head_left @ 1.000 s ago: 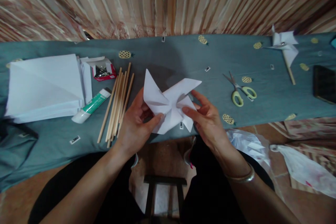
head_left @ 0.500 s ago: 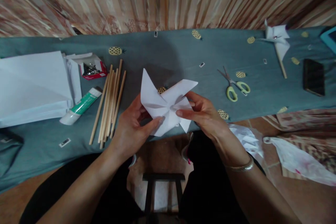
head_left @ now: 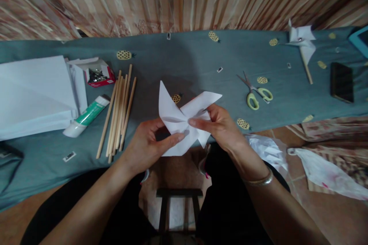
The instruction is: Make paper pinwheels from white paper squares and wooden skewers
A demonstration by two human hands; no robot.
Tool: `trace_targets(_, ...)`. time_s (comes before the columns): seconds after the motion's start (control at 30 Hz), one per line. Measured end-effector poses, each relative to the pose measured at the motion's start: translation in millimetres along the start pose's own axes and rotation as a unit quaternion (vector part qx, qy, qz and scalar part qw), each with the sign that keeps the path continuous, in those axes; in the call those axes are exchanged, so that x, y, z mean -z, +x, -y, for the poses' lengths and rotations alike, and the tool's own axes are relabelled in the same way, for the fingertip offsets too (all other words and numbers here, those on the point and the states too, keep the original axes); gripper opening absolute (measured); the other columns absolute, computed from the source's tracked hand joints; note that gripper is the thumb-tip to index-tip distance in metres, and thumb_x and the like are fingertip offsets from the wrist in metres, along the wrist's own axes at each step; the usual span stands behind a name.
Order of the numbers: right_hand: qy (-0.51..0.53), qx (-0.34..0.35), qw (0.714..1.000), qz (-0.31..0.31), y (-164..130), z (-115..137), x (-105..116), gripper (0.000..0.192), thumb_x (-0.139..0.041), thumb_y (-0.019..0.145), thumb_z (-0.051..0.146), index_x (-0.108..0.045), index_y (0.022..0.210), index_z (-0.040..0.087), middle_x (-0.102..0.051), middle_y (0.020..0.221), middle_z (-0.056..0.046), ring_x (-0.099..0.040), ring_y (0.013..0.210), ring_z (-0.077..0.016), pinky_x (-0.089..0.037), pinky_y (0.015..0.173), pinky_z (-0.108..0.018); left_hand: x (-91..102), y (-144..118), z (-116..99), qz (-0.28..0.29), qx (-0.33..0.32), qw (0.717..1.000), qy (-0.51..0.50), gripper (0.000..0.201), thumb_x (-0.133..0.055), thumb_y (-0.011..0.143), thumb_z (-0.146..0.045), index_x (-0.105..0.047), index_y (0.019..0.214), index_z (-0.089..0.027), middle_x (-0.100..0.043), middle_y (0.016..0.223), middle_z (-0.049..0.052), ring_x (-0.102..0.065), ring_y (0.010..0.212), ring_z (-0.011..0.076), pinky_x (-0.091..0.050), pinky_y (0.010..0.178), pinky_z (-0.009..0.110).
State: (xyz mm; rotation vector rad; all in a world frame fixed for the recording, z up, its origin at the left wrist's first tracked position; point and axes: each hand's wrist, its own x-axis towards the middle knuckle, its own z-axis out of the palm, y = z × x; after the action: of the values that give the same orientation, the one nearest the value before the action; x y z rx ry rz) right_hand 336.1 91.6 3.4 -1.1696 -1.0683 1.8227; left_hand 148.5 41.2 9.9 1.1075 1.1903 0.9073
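Observation:
A white paper pinwheel [head_left: 184, 141] with folded blades is held up between my two hands above the table's near edge. My left hand [head_left: 151, 141] grips its lower left side, thumb on the front and fingers behind the paper. My right hand [head_left: 220, 126] pinches it from the right, the thumb pressed near the centre where the folds meet. The fingers behind the pinwheel are partly hidden. Left of my hands lie several wooden sticks [head_left: 116, 115] in a loose bundle. To the right rest scissors [head_left: 253, 93] with light green handles, blades apart.
At left are a stack of white paper [head_left: 34, 92], a red box of metal pins [head_left: 100, 74] and a green-and-white tube [head_left: 86, 116]. A finished pinwheel on a stick [head_left: 304, 48] and a dark phone [head_left: 342, 82] lie at right. A pleated curtain [head_left: 172, 0] hangs behind.
The pinwheel has tilted and shifted slightly down and right in my hands. My right thumb has moved closer to its centre. The view has shifted a little.

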Motion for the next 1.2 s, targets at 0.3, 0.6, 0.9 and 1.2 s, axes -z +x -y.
trace_targets(0.3, -0.041, 0.02, 0.999, -0.024, -3, -6, -2, 0.039, -0.086, 0.064, 0.036, -0.062, 0.09, 0.019, -0.071, 0.072, 0.002, -0.065, 0.059, -0.0133, -0.055, 0.055, -0.027, -0.9, 3, -1, 0.01, 0.031, 0.999, -0.013, 0.02, -0.076, 0.075, -0.033, -0.078, 0.089, -0.019, -0.078, 0.085, 0.004, -0.071, 0.074, 0.0195, -0.056, 0.068, 0.027)
trace_targets(0.6, -0.04, 0.003, 0.998, -0.043, -5, -6, -5, 0.047, -0.089, 0.058, 0.039, -0.063, 0.091, 0.02, -0.071, 0.07, 0.003, -0.064, 0.059, -0.0139, -0.052, 0.055, -0.026, -6.3, 10, 4, -0.081, 0.039, 0.996, 0.02, 0.017, -0.076, 0.071, -0.03, -0.078, 0.08, -0.016, -0.077, 0.077, 0.005, -0.07, 0.067, 0.02, -0.054, 0.059, 0.025)
trace_targets(0.9, 0.014, 0.024, 1.0, 0.002, -6, -1, 2, 0.039, -0.079, 0.075, 0.036, -0.062, 0.108, 0.025, -0.075, 0.077, 0.003, -0.067, 0.06, -0.0148, -0.052, 0.052, -0.026, -5.5, 18, 8, -0.13, 0.022, 0.991, 0.002, 0.02, -0.078, 0.068, -0.03, -0.078, 0.081, -0.014, -0.078, 0.082, 0.006, -0.072, 0.073, 0.0222, -0.057, 0.065, 0.029)
trace_targets(1.2, -0.003, 0.032, 0.999, -0.012, -8, -3, 0, 0.044, -0.079, 0.075, 0.037, -0.06, 0.113, 0.025, -0.075, 0.077, 0.003, -0.064, 0.056, -0.0141, -0.046, 0.047, -0.025, -6.3, 21, 5, -0.154, 0.016, 0.985, -0.073, 0.032, -0.083, 0.062, -0.026, -0.077, 0.091, -0.015, -0.079, 0.09, 0.006, -0.072, 0.078, 0.0201, -0.058, 0.073, 0.029)
